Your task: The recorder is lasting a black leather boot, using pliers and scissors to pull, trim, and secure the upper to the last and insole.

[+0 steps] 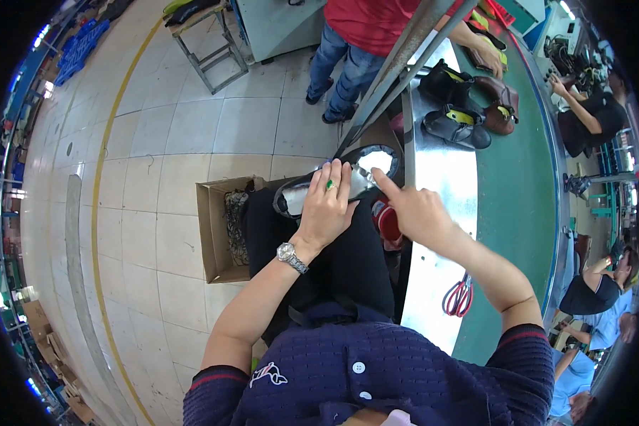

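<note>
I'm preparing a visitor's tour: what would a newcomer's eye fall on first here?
Probably the shiny shoe-shaped piece over the wearer's knees, with the left hand lying across its middle and the right hand's finger at its far half. Next, the long green table at right, with several shoes toward the far end. Red-handled scissors stand out on the metal strip beside it.

Left hand (pixel 326 211) with fingers (pixel 333 177) extended, right hand (pixel 422 216) with index finger (pixel 383 182) outstretched, forearms (pixel 255 297) angled inward
</note>
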### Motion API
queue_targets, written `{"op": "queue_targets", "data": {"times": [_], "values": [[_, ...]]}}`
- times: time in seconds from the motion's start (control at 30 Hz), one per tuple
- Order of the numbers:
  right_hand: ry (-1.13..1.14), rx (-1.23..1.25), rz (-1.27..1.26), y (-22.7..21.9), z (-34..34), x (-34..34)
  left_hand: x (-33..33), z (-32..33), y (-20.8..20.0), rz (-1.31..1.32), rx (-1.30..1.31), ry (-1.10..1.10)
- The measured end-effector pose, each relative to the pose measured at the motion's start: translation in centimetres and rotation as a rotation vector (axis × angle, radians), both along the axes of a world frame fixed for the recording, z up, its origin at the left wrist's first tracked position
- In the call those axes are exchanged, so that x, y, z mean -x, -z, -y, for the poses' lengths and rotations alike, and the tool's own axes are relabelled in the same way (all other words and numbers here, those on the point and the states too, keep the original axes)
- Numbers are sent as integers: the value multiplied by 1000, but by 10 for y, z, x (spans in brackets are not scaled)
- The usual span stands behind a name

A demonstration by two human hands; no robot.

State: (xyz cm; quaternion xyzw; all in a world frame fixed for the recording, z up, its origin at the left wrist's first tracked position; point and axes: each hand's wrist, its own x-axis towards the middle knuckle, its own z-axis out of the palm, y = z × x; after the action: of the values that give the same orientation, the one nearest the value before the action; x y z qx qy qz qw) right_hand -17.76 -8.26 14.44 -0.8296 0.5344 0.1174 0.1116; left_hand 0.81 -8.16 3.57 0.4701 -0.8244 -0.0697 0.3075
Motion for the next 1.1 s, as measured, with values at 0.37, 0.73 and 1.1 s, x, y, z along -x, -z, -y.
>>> {"op": "queue_targets", "data": {"times": [0.37, 0.73, 1.1], "values": [[136, -64, 419, -2, 47, -4, 4, 9, 5, 216, 111, -83], [487, 82, 885, 4, 31, -14, 12, -1, 1, 160, 129, -102], [150, 113, 244, 25, 18, -11, 17, -3, 2, 295, 137, -119]]}}
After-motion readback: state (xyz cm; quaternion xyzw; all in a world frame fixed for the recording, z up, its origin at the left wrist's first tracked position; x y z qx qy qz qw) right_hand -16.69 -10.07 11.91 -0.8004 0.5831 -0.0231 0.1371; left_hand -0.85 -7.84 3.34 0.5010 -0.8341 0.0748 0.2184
